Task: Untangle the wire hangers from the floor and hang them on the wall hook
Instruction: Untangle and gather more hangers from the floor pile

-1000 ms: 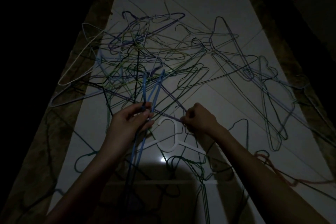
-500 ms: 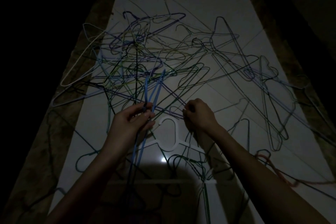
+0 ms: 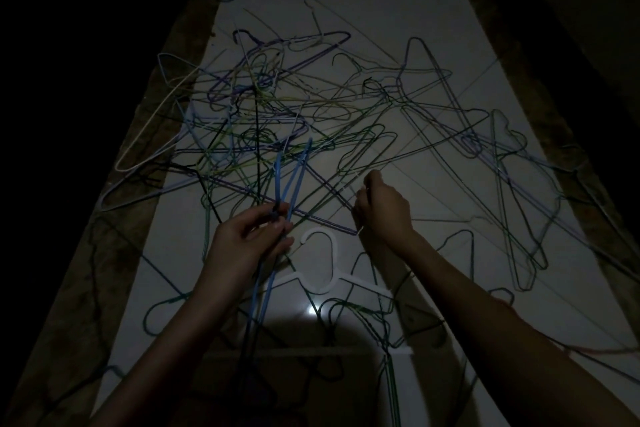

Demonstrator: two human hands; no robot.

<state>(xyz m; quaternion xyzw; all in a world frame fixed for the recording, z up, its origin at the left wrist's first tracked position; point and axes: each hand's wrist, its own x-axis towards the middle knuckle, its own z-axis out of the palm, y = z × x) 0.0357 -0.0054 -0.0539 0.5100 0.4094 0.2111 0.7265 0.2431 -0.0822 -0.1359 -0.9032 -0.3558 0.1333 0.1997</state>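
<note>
My left hand (image 3: 247,246) grips a few blue hangers (image 3: 289,180), fingers curled around the wires. My right hand (image 3: 382,208) pinches a thin wire of the tangled wire hangers (image 3: 311,114), which lie spread on the white floor (image 3: 398,10). A white plastic hanger (image 3: 332,263) lies between my hands.
</note>
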